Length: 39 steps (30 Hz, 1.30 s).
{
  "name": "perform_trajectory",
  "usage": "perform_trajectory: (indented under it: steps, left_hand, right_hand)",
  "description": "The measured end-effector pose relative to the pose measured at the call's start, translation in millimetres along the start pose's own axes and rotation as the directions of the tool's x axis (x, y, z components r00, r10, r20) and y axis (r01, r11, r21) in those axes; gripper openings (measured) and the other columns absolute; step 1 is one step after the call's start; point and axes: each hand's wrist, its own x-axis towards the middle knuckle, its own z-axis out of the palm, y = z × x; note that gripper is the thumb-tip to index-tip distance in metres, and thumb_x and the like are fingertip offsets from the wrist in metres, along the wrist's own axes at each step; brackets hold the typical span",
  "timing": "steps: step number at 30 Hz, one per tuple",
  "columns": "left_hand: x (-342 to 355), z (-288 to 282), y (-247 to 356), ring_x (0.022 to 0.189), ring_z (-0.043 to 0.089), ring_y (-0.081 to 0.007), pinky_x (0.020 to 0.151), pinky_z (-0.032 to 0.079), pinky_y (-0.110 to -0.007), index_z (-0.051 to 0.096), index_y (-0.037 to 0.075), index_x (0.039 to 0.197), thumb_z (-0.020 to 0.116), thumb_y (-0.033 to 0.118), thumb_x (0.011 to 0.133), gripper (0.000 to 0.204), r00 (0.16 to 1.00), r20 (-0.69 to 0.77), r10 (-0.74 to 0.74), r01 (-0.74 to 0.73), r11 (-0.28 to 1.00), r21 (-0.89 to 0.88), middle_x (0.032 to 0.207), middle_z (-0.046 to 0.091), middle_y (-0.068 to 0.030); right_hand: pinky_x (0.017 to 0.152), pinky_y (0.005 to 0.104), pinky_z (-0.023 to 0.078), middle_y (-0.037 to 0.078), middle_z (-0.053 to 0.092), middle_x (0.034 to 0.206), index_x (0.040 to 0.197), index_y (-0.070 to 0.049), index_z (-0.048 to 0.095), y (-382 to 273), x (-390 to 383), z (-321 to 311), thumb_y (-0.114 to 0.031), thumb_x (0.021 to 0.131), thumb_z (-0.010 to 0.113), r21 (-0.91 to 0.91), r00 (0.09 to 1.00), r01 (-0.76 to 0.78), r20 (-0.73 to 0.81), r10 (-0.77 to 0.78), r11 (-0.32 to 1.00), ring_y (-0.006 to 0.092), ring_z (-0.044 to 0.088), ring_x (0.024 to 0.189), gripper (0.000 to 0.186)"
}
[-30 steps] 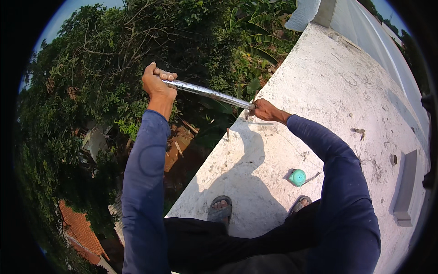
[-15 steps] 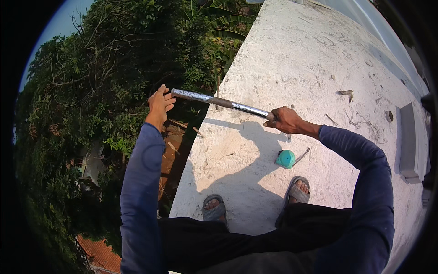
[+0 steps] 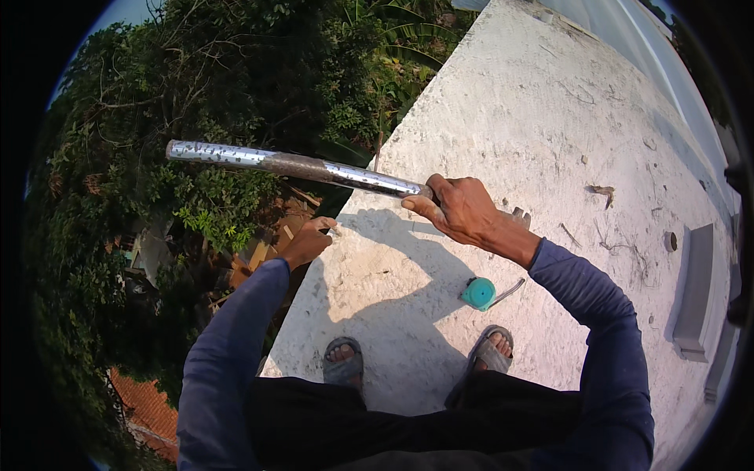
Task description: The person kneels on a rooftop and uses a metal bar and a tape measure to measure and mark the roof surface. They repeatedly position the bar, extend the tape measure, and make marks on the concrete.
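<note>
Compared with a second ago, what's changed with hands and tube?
Left hand has let go of one end of the silvery tube and dropped toward the edge of the white slab. Unchanged: right hand grips the other end; teal tape measure lies near the right foot.

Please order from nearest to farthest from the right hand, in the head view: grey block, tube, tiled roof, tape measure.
1. Tube: in the right hand.
2. Tape measure: below it.
3. Grey block: far right.
4. Tiled roof: lower left.

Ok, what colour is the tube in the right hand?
The tube is shiny silver with brown patches; best in the head view.
</note>
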Motion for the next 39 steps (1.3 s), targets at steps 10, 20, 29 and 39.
perform_trajectory:
  steps: [10, 20, 29, 39]
  left_hand:
    - [-10, 13, 27, 0.108, 0.063, -0.0454, 0.097, 0.049, -0.049, 0.068, 0.002, 0.116, 0.055, 0.051, 0.1, 0.054, 0.961, -0.274, -0.023, 0.073, 0.982, 0.174, 0.115, 0.068, -0.0277]
    - [-9, 56, 12, 0.111, 0.063, -0.0469, 0.096, 0.05, -0.052, 0.063, 0.01, 0.124, 0.055, 0.043, 0.101, 0.041, 0.896, -0.384, -0.221, 0.299, 0.941, 0.156, 0.116, 0.069, -0.0258]
    - [27, 57, -85, 0.099, 0.063, -0.027, 0.074, 0.053, -0.039, 0.054, 0.009, 0.132, 0.061, 0.037, 0.097, 0.045, 0.953, -0.172, 0.25, -0.255, 0.967, -0.005, 0.115, 0.061, -0.0135]
    - [3, 46, -37, 0.085, 0.068, -0.0277, 0.077, 0.056, -0.044, 0.058, 0.004, 0.127, 0.06, 0.039, 0.1, 0.044, 0.991, -0.012, 0.131, -0.126, 0.969, 0.214, 0.103, 0.069, -0.0161]
  right_hand:
    - [0.042, 0.0437, 0.047, 0.017, 0.056, 0.051, 0.072, 0.002, 0.064, 93, -50, 33, -0.063, 0.104, 0.04, -0.357, 0.937, -0.244, 0.154, 0.314, 0.902, 0.0299, 0.058, 0.045, 0.076]
    - [0.038, 0.0424, 0.042, 0.011, 0.052, 0.049, 0.084, 0.0, 0.061, -30, 18, 25, -0.066, 0.099, 0.051, -0.068, 0.991, 0.137, 0.006, -0.137, 0.988, 0.0257, 0.051, 0.037, 0.068]
    - [0.045, 0.0442, 0.05, 0.016, 0.058, 0.052, 0.074, 0.002, 0.066, 71, -24, 23, -0.061, 0.106, 0.037, -0.314, 0.914, -0.34, 0.111, 0.39, 0.886, 0.0293, 0.061, 0.046, 0.076]
    - [0.043, 0.0425, 0.047, 0.013, 0.052, 0.049, 0.085, 0.002, 0.06, -35, 30, 6, -0.067, 0.1, 0.047, -0.058, 0.984, 0.172, -0.039, -0.174, 0.983, 0.0305, 0.057, 0.042, 0.072]
